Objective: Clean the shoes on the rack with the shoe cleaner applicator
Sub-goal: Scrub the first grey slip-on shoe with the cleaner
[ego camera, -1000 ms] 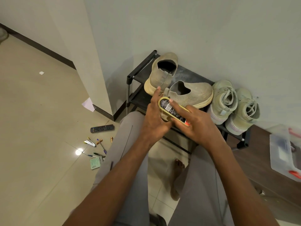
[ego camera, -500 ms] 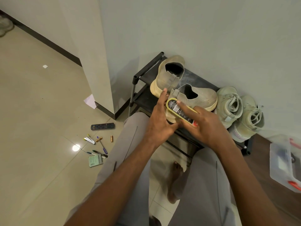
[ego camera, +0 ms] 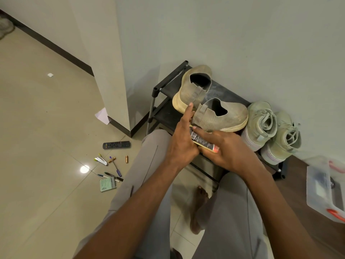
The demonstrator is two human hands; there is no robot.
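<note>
Shoe cleaner applicator (ego camera: 202,140) — a slim dark tube with a yellow edge, a barcode label and a red patch at its lower end. It sits between both hands, just in front of the rack (ego camera: 169,85), at knee level.

Right hand (ego camera: 226,148): wrapped under and around the lower half of the tube, one finger laid along the label. Grasping it firmly, by the look.

Left hand (ego camera: 182,141): fingers mostly straight, forefinger pointing up toward the heel of the near slip-on; the palm presses the tube's upper end. Whether it pinches the cap I cannot tell — that end is hidden behind the hand.

On the rack's top shelf: 2 dusty beige slip-on shoes (ego camera: 220,116), the left one propped on its heel, and 2 pale green high-tops (ego camera: 261,122) with laces, to the right.

Handling, as judged:
- Applicator looks light, plastic, smooth-skinned, probably a little squeezable. Hold it round the mid-body; a hard squeeze could push out too much fluid.
- Slip-ons look soft knit, light, easily crushed at the collar. The stiffer rubber sole or heel seems the better place to steady one.
- High-tops look firmer; loose laces could snag.

Floor to the left: remote control (ego camera: 116,144), pens (ego camera: 112,177), small oddments.
</note>
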